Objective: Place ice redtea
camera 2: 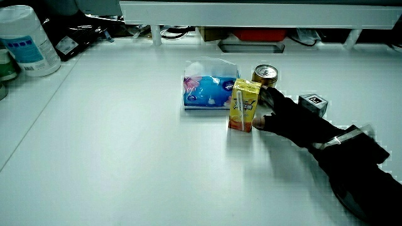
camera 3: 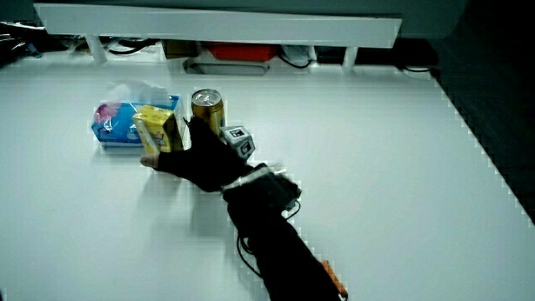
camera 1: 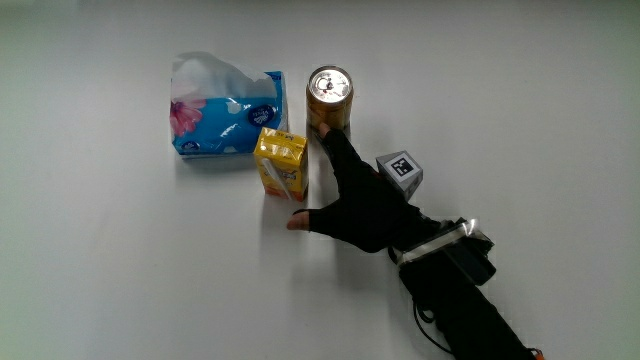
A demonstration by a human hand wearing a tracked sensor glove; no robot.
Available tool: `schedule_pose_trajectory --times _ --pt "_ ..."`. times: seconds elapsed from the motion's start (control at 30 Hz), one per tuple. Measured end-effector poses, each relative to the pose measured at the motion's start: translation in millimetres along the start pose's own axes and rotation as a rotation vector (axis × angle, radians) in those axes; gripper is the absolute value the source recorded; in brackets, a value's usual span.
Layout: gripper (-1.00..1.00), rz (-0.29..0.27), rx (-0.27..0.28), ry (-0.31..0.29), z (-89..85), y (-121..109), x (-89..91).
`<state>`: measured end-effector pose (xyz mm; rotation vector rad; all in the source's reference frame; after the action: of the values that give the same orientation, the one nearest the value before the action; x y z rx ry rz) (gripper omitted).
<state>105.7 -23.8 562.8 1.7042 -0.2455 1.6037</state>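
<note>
The hand lay low on the table near the middle of the main view, its fingers spread and closed on nothing. The thumb tip reached to the foot of the ice redtea carton, at the carton's corner nearest the person. Whether it actually touched could not be made out. The longest finger stretched away from the person, past the carton's side, to the base of the gold can. The patterned cube sat on the back of the hand, and the forearm trailed back toward the person.

The carton stood upright on the table, carrying its own weight. It was just beside the can and close against the nearer edge of the blue tissue pack. In both side views it showed the same way, with the straw side facing the person in a side view.

By my reading the carton was already set down. A splayed hand fits a let-go better than a grasp, and the flat posture suggested the palm was steadying itself on the table. The spot beside the can and pack looked chosen to group the three items. The withdrawal would need care, since the thumb could tip so narrow a carton.
</note>
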Motion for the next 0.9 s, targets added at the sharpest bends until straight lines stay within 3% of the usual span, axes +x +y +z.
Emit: schedule_pose_trajectory --times 0.3,0.57,0.67,0.77,0.83,0.9 --pt "0.00 0.019 -0.003 0.048 -11.5 15.9 5.1" --pt "0.00 0.036 0.021 0.093 -10.6 16.0 10.6" --pt "0.00 0.058 0.055 0.121 -9.6 14.2 10.7" --pt "-0.13 0.104 0.109 0.161 -8.2 12.3 11.0" --pt "-0.21 0.122 0.112 0.188 -6.6 12.8 14.0" --pt "-0.29 0.127 0.154 0.183 -6.0 10.6 13.7"
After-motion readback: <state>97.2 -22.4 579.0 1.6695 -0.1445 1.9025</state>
